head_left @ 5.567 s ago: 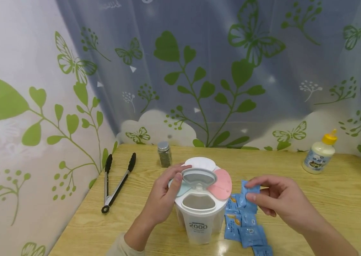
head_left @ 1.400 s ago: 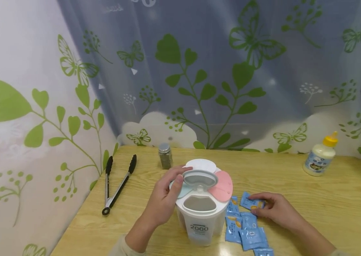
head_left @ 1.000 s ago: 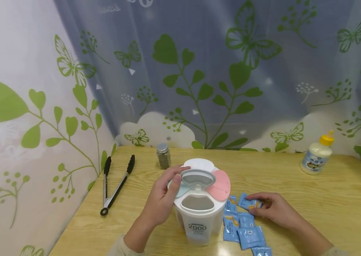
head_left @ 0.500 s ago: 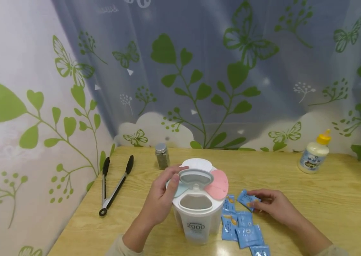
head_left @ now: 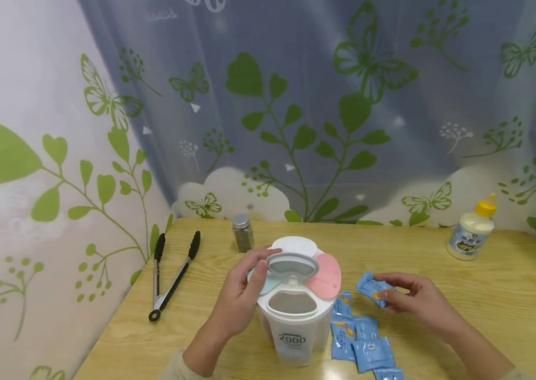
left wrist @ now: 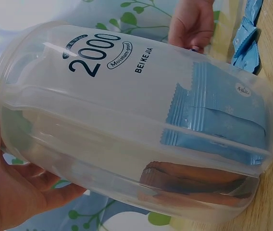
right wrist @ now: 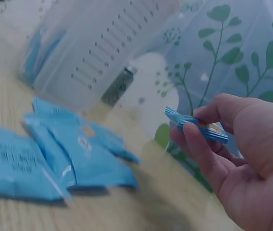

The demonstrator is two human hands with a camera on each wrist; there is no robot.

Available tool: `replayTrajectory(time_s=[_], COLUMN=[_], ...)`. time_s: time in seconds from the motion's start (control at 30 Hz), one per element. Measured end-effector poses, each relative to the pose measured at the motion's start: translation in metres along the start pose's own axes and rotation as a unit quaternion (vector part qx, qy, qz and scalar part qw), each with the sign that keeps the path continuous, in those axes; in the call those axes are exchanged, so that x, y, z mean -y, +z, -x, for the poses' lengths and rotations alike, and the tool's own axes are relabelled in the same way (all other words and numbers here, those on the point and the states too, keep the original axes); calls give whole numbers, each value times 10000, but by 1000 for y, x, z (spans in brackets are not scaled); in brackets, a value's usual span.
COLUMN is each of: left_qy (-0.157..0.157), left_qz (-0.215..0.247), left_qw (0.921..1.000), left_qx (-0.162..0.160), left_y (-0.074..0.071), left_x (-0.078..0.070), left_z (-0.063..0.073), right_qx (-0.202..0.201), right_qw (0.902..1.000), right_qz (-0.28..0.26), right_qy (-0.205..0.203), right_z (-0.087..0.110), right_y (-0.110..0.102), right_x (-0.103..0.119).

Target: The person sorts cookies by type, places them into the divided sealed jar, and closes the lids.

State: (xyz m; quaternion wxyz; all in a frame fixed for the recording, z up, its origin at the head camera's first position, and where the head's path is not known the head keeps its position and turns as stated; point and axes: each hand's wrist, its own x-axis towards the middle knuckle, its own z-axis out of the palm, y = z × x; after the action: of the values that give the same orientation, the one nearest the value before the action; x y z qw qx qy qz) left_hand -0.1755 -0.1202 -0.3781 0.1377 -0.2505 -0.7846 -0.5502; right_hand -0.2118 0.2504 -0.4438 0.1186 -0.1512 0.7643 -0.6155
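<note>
A clear multi-compartment storage container [head_left: 293,338] stands upright on the table, its front lid flap [head_left: 293,266] raised over an opening. My left hand [head_left: 241,293] grips its upper left side, thumb by the lid. The left wrist view shows blue packets [left wrist: 223,113] at the bottom of one compartment and a brown packet [left wrist: 194,180] in another. To the container's right, my right hand [head_left: 422,298] pinches a small blue snack packet [head_left: 373,287] between thumb and fingers, above the table in the right wrist view. Several similar packets [head_left: 373,353] lie in a loose pile beside the container.
Open tongs [head_left: 173,285] with black tips lie at the left of the wooden table [head_left: 405,248]. A glass jar [head_left: 242,235] with a metal lid stands behind the container. A squeeze bottle [head_left: 471,232] with a yellow cap stands at the back right. Patterned curtain hangs behind.
My right hand has lifted the pinched packet from near the tabletop, slightly up and away from the pile. My left hand keeps its grip on the container.
</note>
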Motion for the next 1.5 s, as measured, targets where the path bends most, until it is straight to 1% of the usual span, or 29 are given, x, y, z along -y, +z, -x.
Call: replayTrajectory(time_s=[0.2,0.43,0.53,0.63,0.73,0.83,0.97,1.1,1.2,1.3,1.4,1.5], left_qy=[-21,-66,-85,-37,29,30,-21,-33,-10,-9,-46,-101], left_qz=[31,4,21,30,41,54,63,30,13,-5,12,52], left_qw=[10000,10000,10000,10000,10000,10000,10000,10000,10000,10000,10000,9999], left_qx=[11,-46,-29,-5,-21,-51,-54,-62,-80,-85,-71,-81], left_y=[0,0,-1,0,1,0,0,0,0,-1,-1,0], left_x=[-1,-1,-1,-1,-2,-3,-3,-2,-2,-2,-2,-2], left_z=[-1,0,0,-2,-3,-3,-1,0,0,0,0,0], right_qx=[27,-188,-116,-27,13,116,286,328,455,740,1008,1139], right_qw=[9998,9992,9993,9991,9984,9971,9943,9918,9854,9728,9602,9563], right_qz=[109,342,341,326,234,-62,-471,-552,-727,-1202,-1578,-1591], right_qy=[-156,-63,-60,-252,-521,-752,-912,-1103,-1474,-1835,-2074,-2172], right_z=[6,9,11,12,13,13,15,18,18,17,16,15], right_y=[2,2,1,0,1,5,12,20,27,33,40,50], right_x=[17,31,35,39,44,49,58,67,74,81,87,96])
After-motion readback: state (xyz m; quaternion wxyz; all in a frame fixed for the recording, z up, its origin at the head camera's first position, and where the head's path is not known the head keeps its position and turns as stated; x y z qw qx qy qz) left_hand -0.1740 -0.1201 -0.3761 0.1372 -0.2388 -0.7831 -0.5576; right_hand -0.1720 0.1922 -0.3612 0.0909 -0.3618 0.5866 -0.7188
